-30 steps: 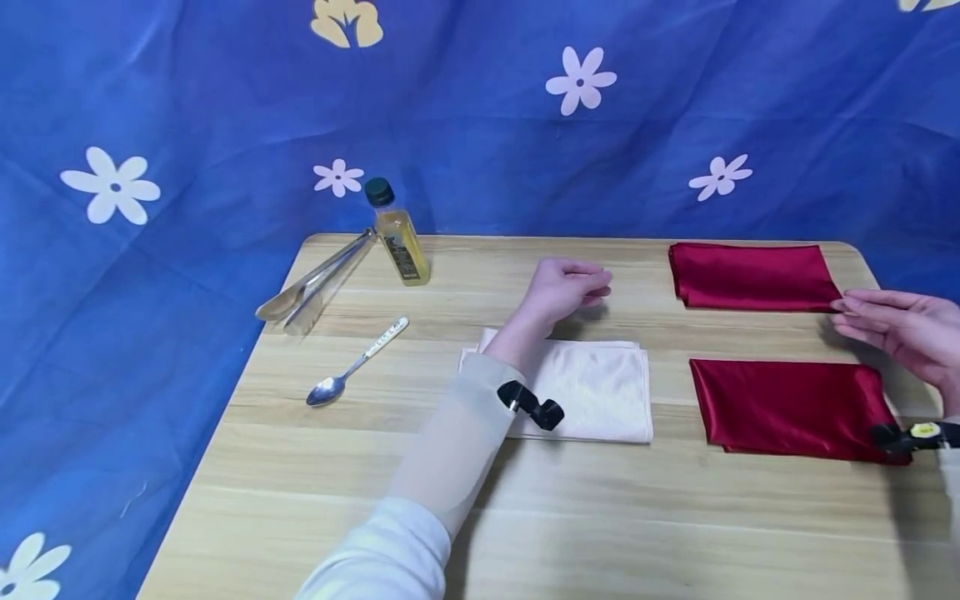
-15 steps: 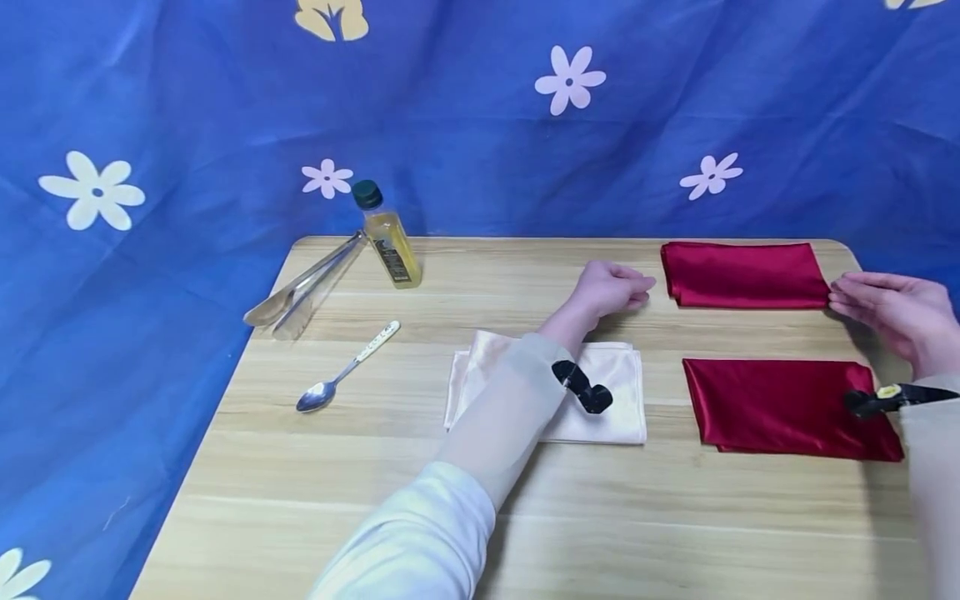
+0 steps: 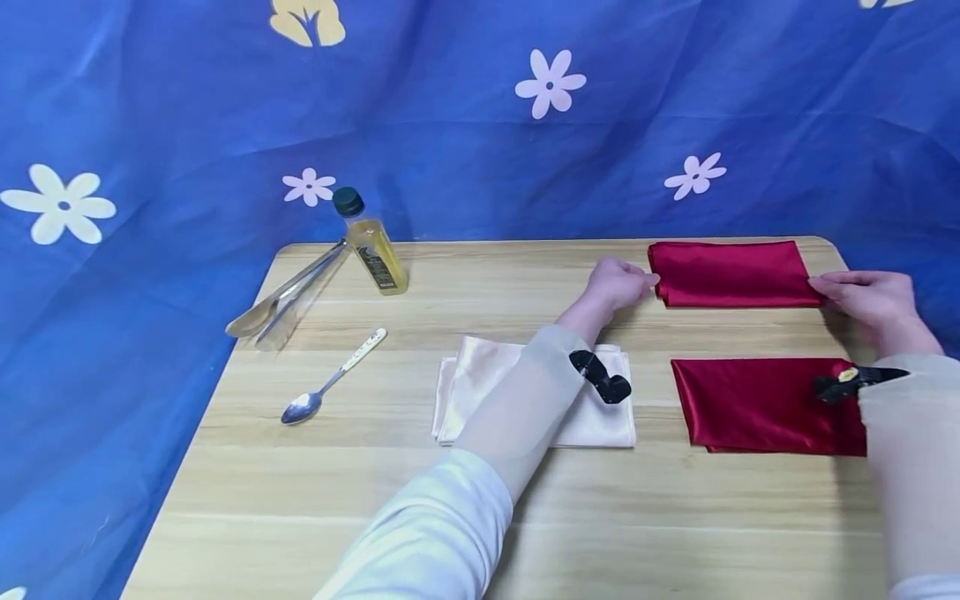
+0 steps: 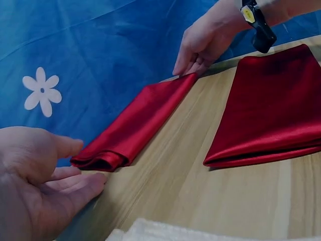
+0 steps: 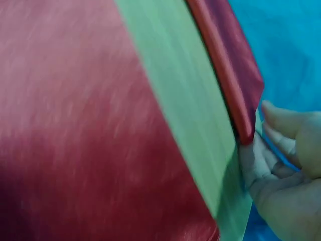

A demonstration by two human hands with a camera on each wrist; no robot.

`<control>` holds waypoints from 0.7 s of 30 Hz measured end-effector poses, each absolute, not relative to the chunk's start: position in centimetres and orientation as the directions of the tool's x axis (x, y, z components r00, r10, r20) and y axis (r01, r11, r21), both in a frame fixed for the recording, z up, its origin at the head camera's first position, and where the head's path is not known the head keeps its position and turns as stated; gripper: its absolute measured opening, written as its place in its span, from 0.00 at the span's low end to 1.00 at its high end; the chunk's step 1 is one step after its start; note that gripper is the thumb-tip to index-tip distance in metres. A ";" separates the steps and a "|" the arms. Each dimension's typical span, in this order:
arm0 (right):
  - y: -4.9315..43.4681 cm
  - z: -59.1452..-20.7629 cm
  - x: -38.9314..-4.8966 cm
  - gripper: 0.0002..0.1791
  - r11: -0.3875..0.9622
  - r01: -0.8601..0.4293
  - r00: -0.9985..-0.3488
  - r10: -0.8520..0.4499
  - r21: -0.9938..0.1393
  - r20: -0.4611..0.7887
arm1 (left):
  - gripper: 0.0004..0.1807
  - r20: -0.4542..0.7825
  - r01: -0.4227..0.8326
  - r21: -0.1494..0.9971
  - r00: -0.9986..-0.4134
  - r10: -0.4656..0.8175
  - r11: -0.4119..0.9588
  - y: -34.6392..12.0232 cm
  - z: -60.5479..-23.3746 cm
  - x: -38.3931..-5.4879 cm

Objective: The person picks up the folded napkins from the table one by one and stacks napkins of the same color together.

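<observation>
A folded dark red satin cloth (image 3: 735,273) lies at the back right of the table. At its left end is my left hand (image 3: 618,285), thumb and fingers spread apart around the folded edge in the left wrist view. My right hand (image 3: 873,298) reaches the opposite end. In the right wrist view its fingertips touch the cloth's corner, while the thumb stands apart from them. A second folded red cloth (image 3: 757,404) lies nearer, partly behind the right wrist camera. Beneath my left forearm lies a folded whitish satin cloth (image 3: 487,379), partly covered from view.
A bottle of yellow oil (image 3: 380,262) with a dark green cap stands at the back left. Beside it lie metal tongs (image 3: 281,300). A spoon (image 3: 333,379) with a patterned pale handle rests in front. A blue flowered curtain (image 3: 450,150) hangs behind the table (image 3: 337,517).
My left hand has moved right to the back red cloth's left end. My right hand has come in to its right end. The head view has shifted slightly; the cloths stay put.
</observation>
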State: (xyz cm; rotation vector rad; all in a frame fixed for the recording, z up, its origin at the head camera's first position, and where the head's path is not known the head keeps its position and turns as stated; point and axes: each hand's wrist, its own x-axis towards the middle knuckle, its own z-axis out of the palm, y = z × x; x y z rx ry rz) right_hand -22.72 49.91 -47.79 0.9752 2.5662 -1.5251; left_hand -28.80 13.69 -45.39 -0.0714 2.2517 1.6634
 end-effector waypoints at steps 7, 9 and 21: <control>49.6 -47.6 -23.3 0.42 0.411 0.542 -0.821 0.447 -0.733 -0.356 | 0.10 -0.400 -0.363 0.901 -0.907 0.133 0.240 15.8 -44.9 -29.3; 49.3 -47.6 -23.5 0.47 0.417 0.552 -0.817 0.445 -0.723 -0.367 | 0.16 -0.443 -0.422 0.892 -0.887 0.132 0.161 16.0 -44.7 -29.5; 48.8 -47.4 -24.2 0.30 0.685 0.416 -0.909 0.327 -0.599 -0.258 | 0.15 -0.468 -0.403 0.868 -0.858 0.209 0.292 17.4 -44.6 -30.0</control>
